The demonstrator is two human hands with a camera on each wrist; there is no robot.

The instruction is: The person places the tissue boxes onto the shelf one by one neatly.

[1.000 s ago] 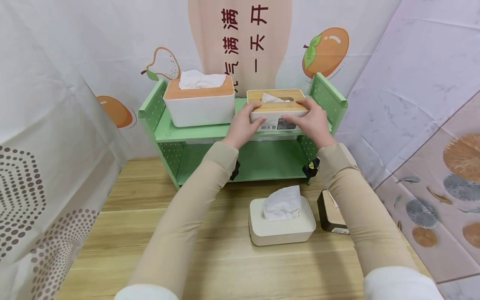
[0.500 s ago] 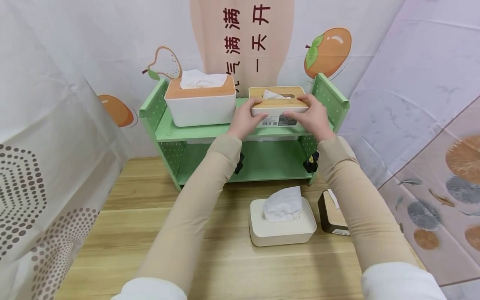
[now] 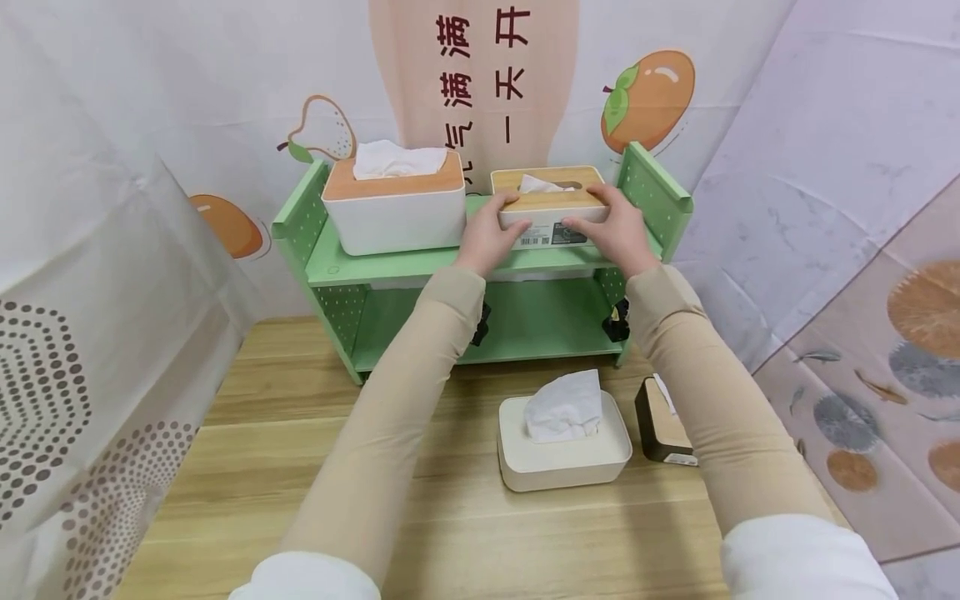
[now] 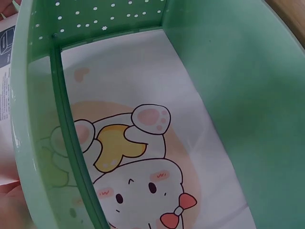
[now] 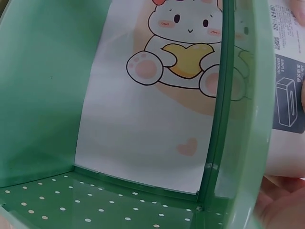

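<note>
A white tissue box (image 3: 550, 202) with a light wooden lid is on the upper shelf of the green rack (image 3: 405, 265), at the right. My left hand (image 3: 484, 237) grips its left end, thumb on the front and fingers on the lid's edge. My right hand (image 3: 621, 235) holds the right end the same way, beside the printed label. A tissue pokes out of the lid's slot. In the right wrist view, the box's label (image 5: 289, 100) shows past the shelf edge. The left wrist view shows only a strip of the box (image 4: 5, 95). The box's underside is hidden.
A larger white tissue box (image 3: 401, 223) with an orange-brown lid stands left on the same shelf. On the wooden table (image 3: 300, 433) below are a cream tissue box (image 3: 562, 477) and a dark-sided, wood-topped box (image 3: 666, 429), partly behind the right sleeve. Green side panels (image 3: 656, 200) bound the rack.
Both hands have shifted the wooden-lidded tissue box a little farther back over the upper shelf, keeping their grip. The other boxes have stayed in place.
</note>
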